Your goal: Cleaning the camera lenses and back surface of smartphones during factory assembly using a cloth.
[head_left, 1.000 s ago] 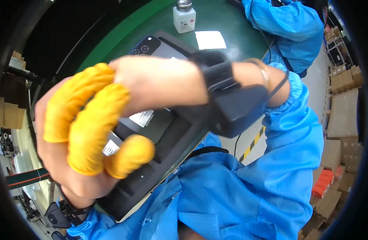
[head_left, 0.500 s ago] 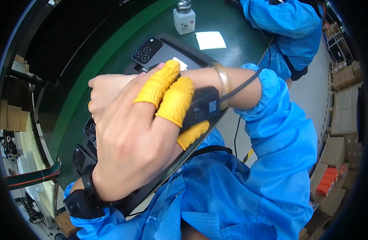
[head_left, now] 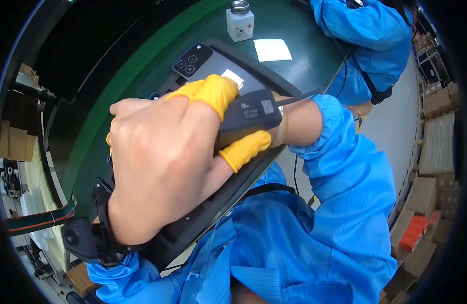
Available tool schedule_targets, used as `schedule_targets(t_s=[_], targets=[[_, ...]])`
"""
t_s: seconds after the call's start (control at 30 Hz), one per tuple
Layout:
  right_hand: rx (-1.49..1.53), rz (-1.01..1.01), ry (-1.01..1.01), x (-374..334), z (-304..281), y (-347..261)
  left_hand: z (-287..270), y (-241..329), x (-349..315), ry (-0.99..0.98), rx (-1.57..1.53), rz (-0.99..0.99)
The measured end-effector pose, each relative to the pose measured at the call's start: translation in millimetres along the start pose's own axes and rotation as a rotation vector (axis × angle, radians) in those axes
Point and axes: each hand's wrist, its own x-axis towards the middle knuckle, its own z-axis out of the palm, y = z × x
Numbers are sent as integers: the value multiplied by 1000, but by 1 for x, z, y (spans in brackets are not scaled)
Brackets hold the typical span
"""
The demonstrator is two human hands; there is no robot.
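Observation:
My left hand [head_left: 157, 157], with yellow finger cots and a black strap device [head_left: 86, 238] on its wrist, is closed on a black box-shaped device with a cable [head_left: 249, 114]. Its thumb lies along the near side and its curled fingers on the far side. The box rests at my right wrist, beside a pale bangle [head_left: 280, 129]. My right hand [head_left: 129, 107] reaches left underneath the left one. Little of it shows, and its fingers are hidden. Just beyond both hands a grey phone [head_left: 218, 66] lies camera side up, with a white label on it.
More phones [head_left: 100, 192] lie partly hidden under my hands on a dark mat [head_left: 279, 81]. A white pump bottle [head_left: 240, 25] and a white paper [head_left: 272, 50] stand and lie on the green table [head_left: 304, 71]. Another person's blue sleeve [head_left: 365, 30] is at the far right; cartons [head_left: 421, 195] line the right side.
My left fingers have drawn back from lying stretched over the right wrist and now curl round the black box. The box has tipped up slightly to the right, showing more of its face.

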Motion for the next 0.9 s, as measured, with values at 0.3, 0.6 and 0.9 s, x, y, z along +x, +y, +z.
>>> schedule_targets(t_s=[0.3, 0.6, 0.9], targets=[[0, -23, -29, 40, 14, 0, -8, -9, 23, -122, -248, -116], [-7, -24, -61, 82, 34, -10, 3, 11, 13, -81, -117, -27], [22, -43, -261, 96, 5, -12, 7, 19, 22, -115, -251, -36]])
